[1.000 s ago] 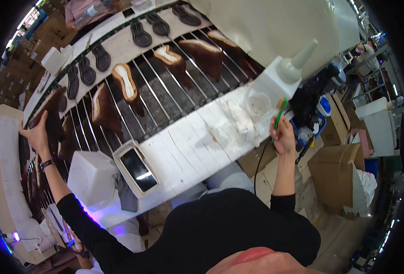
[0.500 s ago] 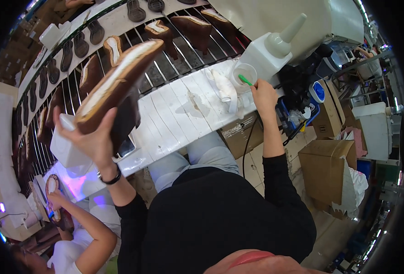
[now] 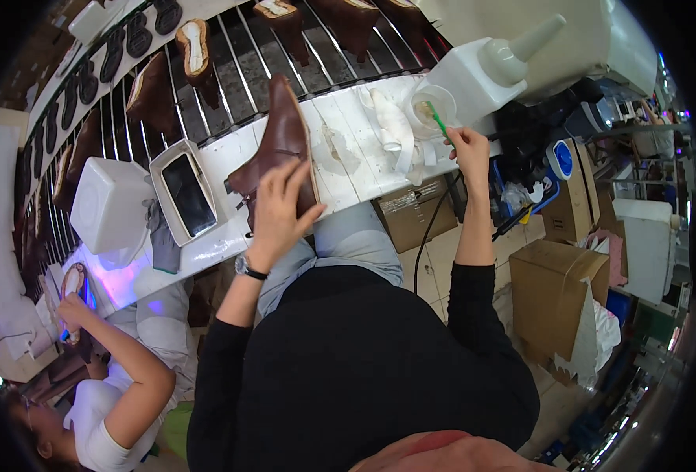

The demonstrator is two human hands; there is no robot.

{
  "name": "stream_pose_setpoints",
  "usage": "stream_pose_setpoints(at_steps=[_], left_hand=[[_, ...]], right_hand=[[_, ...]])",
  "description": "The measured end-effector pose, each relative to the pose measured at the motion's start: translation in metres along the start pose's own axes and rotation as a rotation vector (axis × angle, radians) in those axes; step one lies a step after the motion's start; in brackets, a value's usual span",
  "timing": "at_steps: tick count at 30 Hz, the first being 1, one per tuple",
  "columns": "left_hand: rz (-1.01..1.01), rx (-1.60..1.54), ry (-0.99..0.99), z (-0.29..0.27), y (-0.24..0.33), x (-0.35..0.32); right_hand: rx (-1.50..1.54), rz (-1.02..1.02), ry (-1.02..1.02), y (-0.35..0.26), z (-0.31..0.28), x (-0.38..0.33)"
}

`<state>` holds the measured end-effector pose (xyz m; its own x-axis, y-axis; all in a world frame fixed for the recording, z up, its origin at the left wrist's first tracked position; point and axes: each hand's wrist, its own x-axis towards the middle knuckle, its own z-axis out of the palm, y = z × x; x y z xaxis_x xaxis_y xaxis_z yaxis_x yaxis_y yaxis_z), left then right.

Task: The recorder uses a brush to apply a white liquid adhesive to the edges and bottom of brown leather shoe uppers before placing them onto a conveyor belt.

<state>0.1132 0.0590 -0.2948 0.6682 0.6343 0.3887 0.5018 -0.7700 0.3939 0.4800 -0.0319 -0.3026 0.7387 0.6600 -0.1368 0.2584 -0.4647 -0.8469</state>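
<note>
A brown leather ankle boot [image 3: 273, 149] lies on its side on the white worktable [image 3: 242, 153], toe pointing away and sole edge to the right. My left hand [image 3: 281, 212] grips it near the heel, fingers spread over the leather and thumb by the sole edge. In my right hand [image 3: 470, 153] is a slim green brush [image 3: 440, 122], pinched between thumb and fingers. Its far end reaches into a translucent plastic cup [image 3: 423, 118]; the bristles cannot be made out. Beside the cup lies a white wrapped roll [image 3: 387, 122], and behind it stands a white squeeze bottle [image 3: 474, 82] with a long nozzle.
Beyond the table, a rack of metal bars [image 3: 246, 59] carries several brown boots [image 3: 196, 55] and dark soles [image 3: 138, 35]. Left stand a white tray [image 3: 159, 169] with a dark rectangle inside and a white container [image 3: 108, 204]. A co-worker [image 3: 120, 385] handles a shoe at lower left. Cardboard box [image 3: 556, 291] at right.
My left hand has brought the boot down from the left onto the table before me, turning its sole to the right. The tray behind it now shows. My right hand stays at the cup.
</note>
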Motion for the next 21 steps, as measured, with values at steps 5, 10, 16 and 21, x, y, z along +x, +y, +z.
stream_pose_setpoints(at_steps=[5,10,16,21], left_hand=[[-0.491,-0.248,-0.211,-0.005,-0.064,0.058],[-0.653,-0.339,-0.307,0.009,-0.071,0.078],[-0.467,-0.595,0.563,-0.047,-0.015,0.048],[-0.209,-0.322,0.397,-0.017,0.005,-0.018]], right_hand=[[0.344,0.020,0.022,0.014,0.009,-0.013],[0.525,0.047,-0.051,0.018,0.007,-0.009],[0.932,-0.008,-0.187,-0.028,0.015,-0.007],[0.734,-0.182,-0.248,-0.093,0.043,-0.051]])
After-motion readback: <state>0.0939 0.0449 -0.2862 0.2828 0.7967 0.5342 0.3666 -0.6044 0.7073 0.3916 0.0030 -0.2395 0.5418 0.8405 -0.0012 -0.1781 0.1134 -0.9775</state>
